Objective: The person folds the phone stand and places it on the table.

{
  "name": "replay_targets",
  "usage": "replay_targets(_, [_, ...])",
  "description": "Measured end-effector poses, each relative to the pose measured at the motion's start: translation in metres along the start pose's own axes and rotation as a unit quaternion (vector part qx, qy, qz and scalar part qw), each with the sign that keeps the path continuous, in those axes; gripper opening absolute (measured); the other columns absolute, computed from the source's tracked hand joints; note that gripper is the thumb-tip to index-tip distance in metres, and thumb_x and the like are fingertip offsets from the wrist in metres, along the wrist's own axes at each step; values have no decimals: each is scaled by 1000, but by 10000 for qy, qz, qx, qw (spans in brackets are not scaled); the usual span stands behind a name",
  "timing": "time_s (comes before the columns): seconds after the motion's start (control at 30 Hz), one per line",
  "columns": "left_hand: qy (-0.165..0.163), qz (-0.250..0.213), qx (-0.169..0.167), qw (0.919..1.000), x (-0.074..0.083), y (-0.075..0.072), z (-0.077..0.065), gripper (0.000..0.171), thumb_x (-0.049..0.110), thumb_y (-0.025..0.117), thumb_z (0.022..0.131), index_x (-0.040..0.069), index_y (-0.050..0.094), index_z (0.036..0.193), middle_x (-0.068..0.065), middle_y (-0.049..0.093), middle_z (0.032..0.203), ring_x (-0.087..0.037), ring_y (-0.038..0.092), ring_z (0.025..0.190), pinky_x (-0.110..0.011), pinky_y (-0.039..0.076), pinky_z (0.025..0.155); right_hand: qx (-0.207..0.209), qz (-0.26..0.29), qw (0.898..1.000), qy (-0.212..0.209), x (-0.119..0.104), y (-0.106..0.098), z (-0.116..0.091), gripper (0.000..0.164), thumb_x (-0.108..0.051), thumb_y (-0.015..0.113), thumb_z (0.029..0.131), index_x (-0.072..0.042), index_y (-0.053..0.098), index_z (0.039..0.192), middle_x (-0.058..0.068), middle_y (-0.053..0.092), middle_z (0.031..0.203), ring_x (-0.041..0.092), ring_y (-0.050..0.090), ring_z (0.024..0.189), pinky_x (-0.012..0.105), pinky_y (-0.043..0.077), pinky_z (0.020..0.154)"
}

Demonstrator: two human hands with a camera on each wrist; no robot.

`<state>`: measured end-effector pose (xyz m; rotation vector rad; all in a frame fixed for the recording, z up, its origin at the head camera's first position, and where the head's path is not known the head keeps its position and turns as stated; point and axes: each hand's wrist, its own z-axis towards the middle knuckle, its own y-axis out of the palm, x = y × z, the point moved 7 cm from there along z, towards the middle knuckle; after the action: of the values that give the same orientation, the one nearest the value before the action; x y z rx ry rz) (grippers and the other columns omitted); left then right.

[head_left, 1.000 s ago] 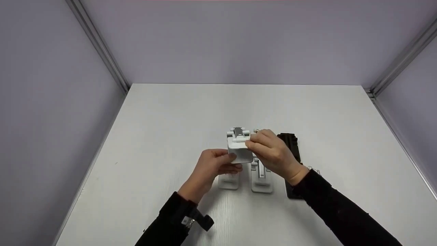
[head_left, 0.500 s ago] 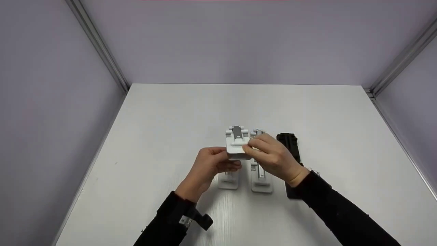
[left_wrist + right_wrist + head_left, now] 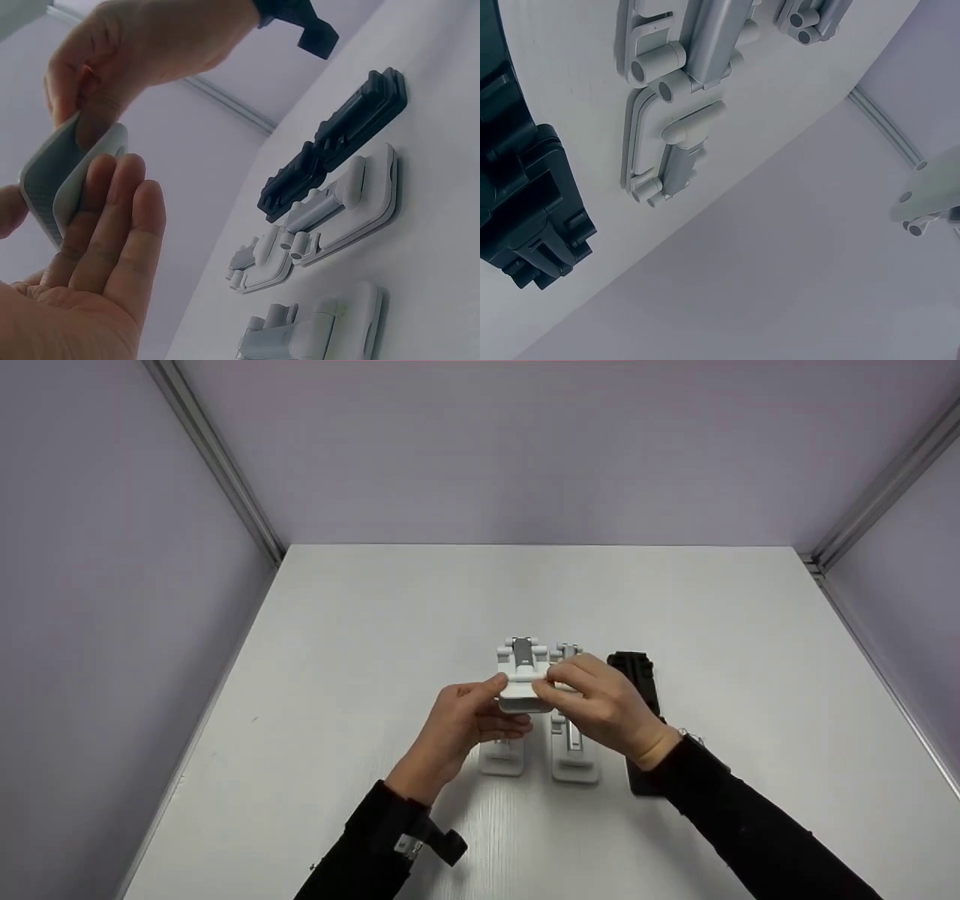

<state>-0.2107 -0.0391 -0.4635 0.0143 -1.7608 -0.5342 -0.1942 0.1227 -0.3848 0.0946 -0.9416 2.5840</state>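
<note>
A white folding phone stand with a grey hinged arm is held above the table by both hands. My left hand grips its left side, thumb on top and fingers beneath. The right hand pinches its right edge between thumb and fingers. In the left wrist view, the stand's two plates spread apart in a V between my left hand and right hand. Part of the same phone stand shows at the right edge of the right wrist view, where the right hand's grip is out of sight.
Below the hands lie a white stand and another white stand. A further white stand lies behind the right hand. Black stands lie to the right, partly under the right forearm. Pale walls enclose the white table.
The held phone stand has tipped and risen slightly, so its top plate shows more and its front face less. My left thumb has moved up onto the top plate's edge.
</note>
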Motion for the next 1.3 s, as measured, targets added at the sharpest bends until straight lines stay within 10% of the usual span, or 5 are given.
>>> replay_targets(0.43, [216,122,-33,9997,2,-2,3,42,35,65,100,-6,72,110,-16,76,86,-27,77,81,-44,62,84,68,1721,9674,1859,22,5,-9,18,-12,66,100,-2,70,114,10,67,106,21,64,89,27,53,76])
replay_targets(0.57, [329,129,-65,9994,3,-2,3,42,33,66,100,-6,71,115,-16,77,89,-27,77,83,-46,61,86,-429,2544,8999,3515,39,18,-24,33,-11,71,96,-3,63,127,10,62,115,21,64,92,25,50,77])
replay_targets(0.8, [429,189,-90,9989,2,-5,6,40,29,64,102,-7,69,118,-17,77,95,-26,76,86,-46,60,88,-1181,4348,7019,5517,40,41,-54,51,-26,62,103,-11,43,148,11,65,106,28,67,85,32,55,76])
replay_targets(0.93, [388,346,-97,9986,1,-7,7,40,29,64,102,-6,68,120,-18,77,98,-26,76,88,-45,60,88,-967,5069,6281,5824,35,46,-58,61,-22,63,103,-6,33,154,9,68,101,22,67,82,28,53,75])
replay_targets(1.3, [46,709,-19,9975,-5,-12,11,37,18,66,98,-6,66,125,-20,76,101,-29,77,90,-43,61,87,-534,5202,5713,6326,34,57,-65,62,-6,65,99,7,35,152,4,64,98,11,58,78,20,51,69])
